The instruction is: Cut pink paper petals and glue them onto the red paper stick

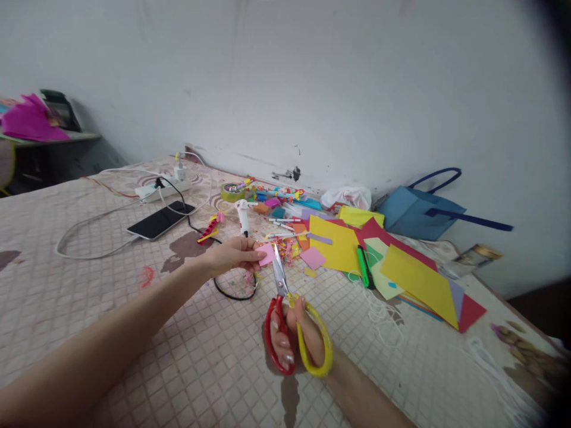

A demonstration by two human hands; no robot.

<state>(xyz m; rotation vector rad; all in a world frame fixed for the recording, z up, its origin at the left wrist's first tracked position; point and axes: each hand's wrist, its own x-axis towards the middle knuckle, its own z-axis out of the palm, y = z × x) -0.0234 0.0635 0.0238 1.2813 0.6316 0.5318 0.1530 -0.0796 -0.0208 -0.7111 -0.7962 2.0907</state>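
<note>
Pink paper (266,254), already small, is pinched in my left fingers (255,257); my right fingers (281,340) grip scissors (281,286). Cutting looks unfinished.

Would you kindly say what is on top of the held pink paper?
The left hand has its thumb over one edge of the pink paper; the part beneath is hidden.

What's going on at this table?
A person's left hand pinches a small pink paper. Their right hand holds scissors by the red and yellow handles, blades pointing away, close by the paper's right edge; can't tell if they touch it. A second pink piece, a glue gun and coloured sheets are farther back on the table.
</note>
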